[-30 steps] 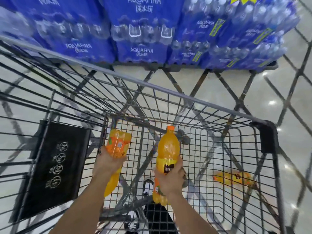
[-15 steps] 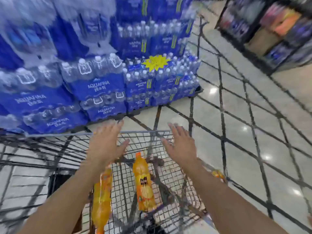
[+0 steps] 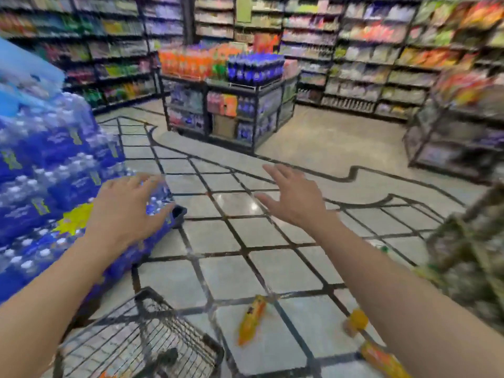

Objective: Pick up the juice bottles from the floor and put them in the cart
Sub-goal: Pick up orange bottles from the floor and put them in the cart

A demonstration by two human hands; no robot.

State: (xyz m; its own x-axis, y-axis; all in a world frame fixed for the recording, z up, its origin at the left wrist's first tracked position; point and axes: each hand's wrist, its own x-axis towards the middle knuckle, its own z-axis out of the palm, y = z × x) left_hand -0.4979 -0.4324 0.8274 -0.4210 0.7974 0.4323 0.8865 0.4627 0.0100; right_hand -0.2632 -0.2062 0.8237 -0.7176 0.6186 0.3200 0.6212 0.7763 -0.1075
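Hovering hands, left (image 3: 128, 211) and right (image 3: 294, 197), spread, empty; juice bottles (image 3: 251, 319) on floor below.

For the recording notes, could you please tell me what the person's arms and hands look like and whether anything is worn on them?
Both forearms are bare as far as the frame shows, with no sleeves in view. The left hand and the right hand wear no gloves, and no watch, bracelet or ring can be seen, though motion blur could hide something small.
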